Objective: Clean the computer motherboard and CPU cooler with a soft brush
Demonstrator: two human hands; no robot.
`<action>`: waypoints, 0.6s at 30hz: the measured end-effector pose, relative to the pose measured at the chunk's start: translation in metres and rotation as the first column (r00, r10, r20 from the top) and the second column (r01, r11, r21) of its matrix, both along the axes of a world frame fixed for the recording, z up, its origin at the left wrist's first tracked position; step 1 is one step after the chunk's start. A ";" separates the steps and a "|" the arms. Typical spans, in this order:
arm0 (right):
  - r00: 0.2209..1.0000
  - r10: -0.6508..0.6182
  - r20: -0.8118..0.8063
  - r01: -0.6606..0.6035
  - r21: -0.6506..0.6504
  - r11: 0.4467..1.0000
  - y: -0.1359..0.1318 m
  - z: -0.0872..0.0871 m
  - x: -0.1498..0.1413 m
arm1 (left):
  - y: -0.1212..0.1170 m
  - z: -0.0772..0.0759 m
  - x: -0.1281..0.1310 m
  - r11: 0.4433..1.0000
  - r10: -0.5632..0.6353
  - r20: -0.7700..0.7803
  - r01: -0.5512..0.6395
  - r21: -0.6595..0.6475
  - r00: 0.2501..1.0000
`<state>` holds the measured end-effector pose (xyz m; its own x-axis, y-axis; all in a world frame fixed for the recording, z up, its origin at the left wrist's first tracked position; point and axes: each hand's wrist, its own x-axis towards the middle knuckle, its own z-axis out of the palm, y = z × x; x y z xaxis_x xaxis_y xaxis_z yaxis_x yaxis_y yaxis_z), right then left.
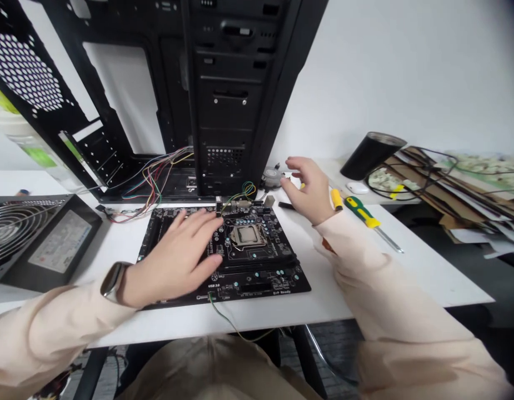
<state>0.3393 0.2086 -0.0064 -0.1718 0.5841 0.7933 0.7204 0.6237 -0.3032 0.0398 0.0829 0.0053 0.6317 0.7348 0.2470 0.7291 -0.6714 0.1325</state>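
Note:
A black motherboard (257, 272) lies flat on the white table, with a processor (247, 235) seated in its socket. My left hand (177, 258) rests over the board's left half, fingers stretched out and holding nothing. Beyond the board's far right corner, my right hand (307, 191) is raised, thumb and fingers apart. Close to its fingertips sits a round grey cooler fan (272, 178), partly hidden behind the board's ports. I cannot tell whether the fingers touch it. A thin green-yellow wire (223, 315) runs from the board's near edge over the table edge.
An open black computer case (235, 122) stands behind the board, coloured cables (150, 178) hanging from it. A power supply (52, 250) lies at left. Rightward are a green-yellow screwdriver (362, 212), a yellow handle (335, 199), a black cup (371, 155) and stacked cardboard (432, 189).

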 end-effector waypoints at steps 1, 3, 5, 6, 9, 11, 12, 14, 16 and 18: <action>0.999 0.005 0.039 -0.007 0.033 0.999 -0.002 0.001 -0.001 | -0.003 -0.001 0.001 0.999 -0.023 -0.027 0.023 -0.024 0.999; 0.992 0.020 0.127 -0.033 0.100 0.994 -0.006 0.000 -0.003 | -0.009 -0.004 0.003 0.997 -0.061 -0.083 0.056 -0.059 0.995; 0.974 0.034 0.222 -0.070 0.152 0.986 -0.008 -0.003 -0.004 | -0.012 -0.009 0.004 0.996 -0.079 -0.123 0.072 -0.058 0.989; 0.962 0.040 0.272 -0.089 0.170 0.981 -0.008 -0.005 -0.005 | -0.013 -0.011 0.004 0.996 -0.082 -0.135 0.077 -0.044 0.987; 0.913 0.058 0.403 -0.146 0.189 0.971 -0.006 -0.013 -0.006 | -0.012 -0.016 0.003 0.997 -0.070 -0.154 0.075 0.028 0.986; 0.885 0.078 0.458 -0.180 0.183 0.967 -0.004 -0.019 -0.007 | -0.011 -0.018 0.003 0.994 -0.053 -0.158 0.066 0.082 0.986; 0.877 0.088 0.472 -0.189 0.172 0.967 -0.003 -0.021 -0.007 | -0.011 -0.018 0.003 0.993 -0.045 -0.159 0.062 0.102 0.986; 0.872 0.097 0.480 -0.189 0.146 0.971 -0.002 -0.024 -0.007 | -0.010 -0.018 0.003 0.991 -0.041 -0.160 0.060 0.117 0.986; 0.867 0.103 0.488 -0.182 0.116 0.976 -0.002 -0.023 -0.005 | -0.009 -0.019 0.002 0.992 -0.050 -0.166 0.068 0.108 0.985; 0.856 0.096 0.508 -0.167 0.096 0.981 -0.003 -0.018 0.000 | -0.008 -0.019 0.001 0.992 -0.059 -0.175 0.078 0.099 0.983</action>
<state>0.3396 0.2056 -0.0244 -0.6324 0.4244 0.6481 0.6612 0.7316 0.1661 0.0411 0.0745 -0.0140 0.7194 0.6640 0.2040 0.6866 -0.7241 -0.0642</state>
